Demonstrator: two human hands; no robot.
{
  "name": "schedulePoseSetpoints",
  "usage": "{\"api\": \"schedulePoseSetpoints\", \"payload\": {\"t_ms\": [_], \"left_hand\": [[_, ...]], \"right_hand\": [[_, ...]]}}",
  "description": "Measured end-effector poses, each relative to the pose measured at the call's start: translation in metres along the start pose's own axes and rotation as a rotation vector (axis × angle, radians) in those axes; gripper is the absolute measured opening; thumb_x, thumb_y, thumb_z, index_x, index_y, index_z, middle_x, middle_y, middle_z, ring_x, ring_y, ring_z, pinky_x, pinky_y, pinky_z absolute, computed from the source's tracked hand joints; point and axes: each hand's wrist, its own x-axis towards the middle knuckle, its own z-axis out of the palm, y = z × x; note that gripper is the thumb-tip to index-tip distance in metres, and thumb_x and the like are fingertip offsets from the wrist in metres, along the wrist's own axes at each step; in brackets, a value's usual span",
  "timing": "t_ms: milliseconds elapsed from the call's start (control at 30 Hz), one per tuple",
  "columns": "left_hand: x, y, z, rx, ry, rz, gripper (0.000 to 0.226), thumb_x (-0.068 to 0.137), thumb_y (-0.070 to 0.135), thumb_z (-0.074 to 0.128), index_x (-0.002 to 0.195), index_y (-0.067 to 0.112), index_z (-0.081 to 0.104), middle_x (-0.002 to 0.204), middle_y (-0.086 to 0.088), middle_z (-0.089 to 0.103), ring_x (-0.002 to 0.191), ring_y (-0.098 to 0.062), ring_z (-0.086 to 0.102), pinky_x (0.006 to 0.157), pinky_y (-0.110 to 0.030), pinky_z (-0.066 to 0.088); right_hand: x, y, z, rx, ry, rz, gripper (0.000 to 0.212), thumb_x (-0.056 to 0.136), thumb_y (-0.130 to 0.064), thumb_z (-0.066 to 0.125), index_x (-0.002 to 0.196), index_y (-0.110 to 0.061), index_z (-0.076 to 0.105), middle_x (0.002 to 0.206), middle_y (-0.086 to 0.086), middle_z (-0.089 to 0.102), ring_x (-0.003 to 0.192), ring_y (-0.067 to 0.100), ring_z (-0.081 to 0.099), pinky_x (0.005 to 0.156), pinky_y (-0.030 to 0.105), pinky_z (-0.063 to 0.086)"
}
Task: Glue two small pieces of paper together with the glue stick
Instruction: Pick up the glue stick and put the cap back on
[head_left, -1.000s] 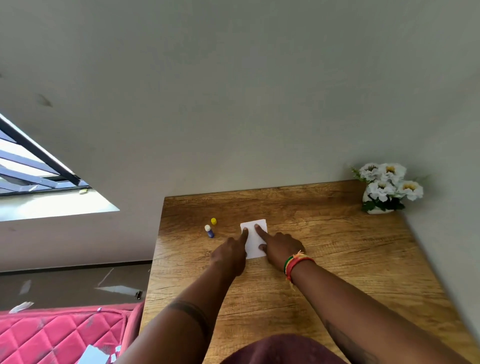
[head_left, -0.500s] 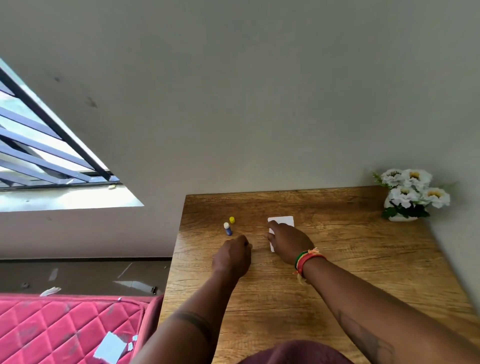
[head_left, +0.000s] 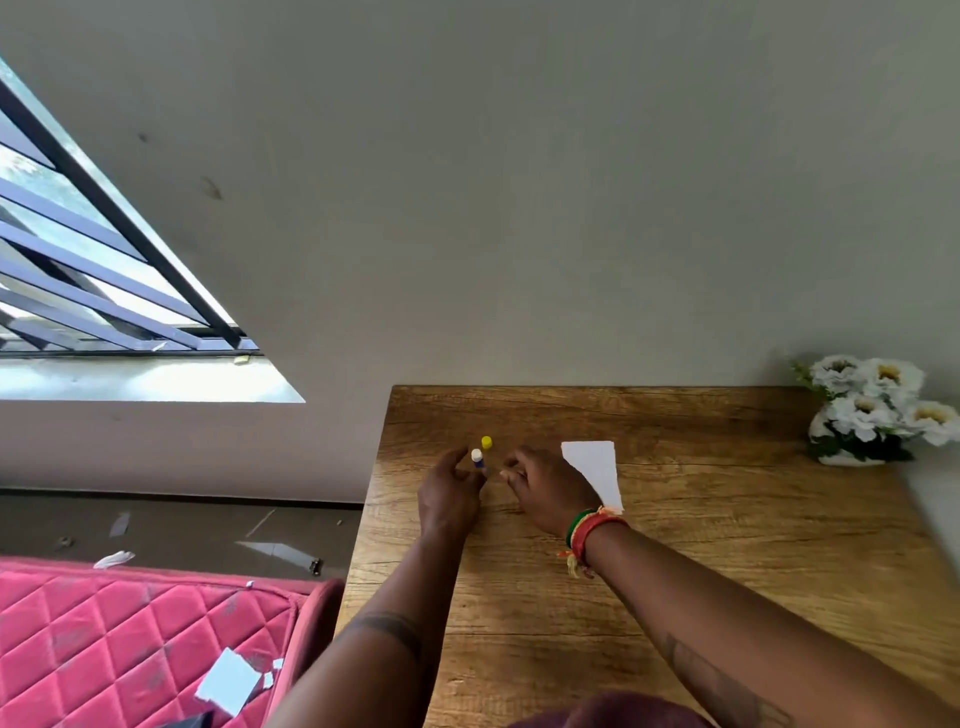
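A small glue stick (head_left: 477, 459) with a blue body and bare white tip stands upright on the wooden table (head_left: 675, 571). Its yellow cap (head_left: 486, 442) sits just behind it. My left hand (head_left: 449, 493) curls around the stick, fingers at its base and thumb a little to its left. My right hand (head_left: 545, 488), with a red and green wristband, hovers just right of the stick with fingers apart and nothing in them. The white paper (head_left: 595, 470) lies flat to the right, its near corner hidden behind my right wrist.
A white pot of white flowers (head_left: 878, 410) stands at the table's back right corner against the wall. A red quilted mattress (head_left: 130, 639) with paper scraps (head_left: 228, 680) lies left of the table's left edge.
Both hands have left the paper and moved left to the glue stick. My left hand went from a fist to fingers curved around the stick. The camera view has shifted left.
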Motion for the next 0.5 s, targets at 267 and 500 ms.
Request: {"api": "schedulePoseSetpoints", "payload": {"t_ms": [267,500], "left_hand": [[-0.001,0.020,0.017,-0.032,-0.047,0.086,0.015,0.090,0.038,0.076,0.100,0.028,0.080,0.066,0.028,0.066,0.064,0.011,0.061,0.059,-0.017,0.040],[-0.009,0.046,0.027,-0.240,-0.191,0.056,0.013,0.086,0.039,0.081,0.094,0.028,0.082,0.067,0.015,0.072,0.063,-0.006,0.057,0.064,-0.031,0.047]], "right_hand": [[0.001,0.011,-0.010,0.102,-0.074,0.031,0.033,0.102,-0.032,0.050,0.130,-0.023,0.062,0.125,0.005,0.065,0.107,0.022,0.063,0.090,0.039,0.053],[-0.007,0.025,-0.030,0.362,-0.087,0.168,0.017,0.099,-0.026,0.060,0.108,-0.022,0.074,0.087,-0.009,0.070,0.081,0.014,0.064,0.070,0.030,0.049]]}}
